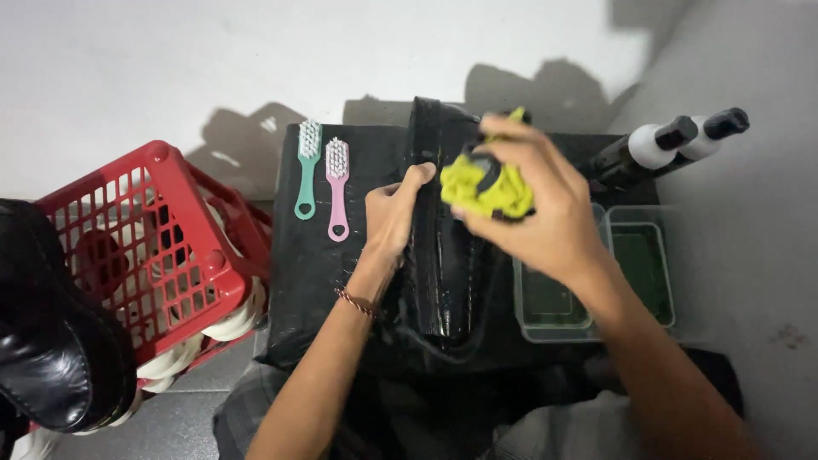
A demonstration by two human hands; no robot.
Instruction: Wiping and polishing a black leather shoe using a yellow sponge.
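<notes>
Centrally, the left hand [394,213] grips the upright black boot [445,247] on the black-covered counter [311,273]; the right hand [532,200] clutches a yellow-green cloth [486,187] against it. Pressing hard could tip the boot, perhaps toward the clear tubs [596,264].

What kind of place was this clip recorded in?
Probably a small shoe-cleaning spot on a bare floor: the right hand rubs a yellow cloth on a black boot, with two small brushes and a red crate of shoes nearby.
</notes>
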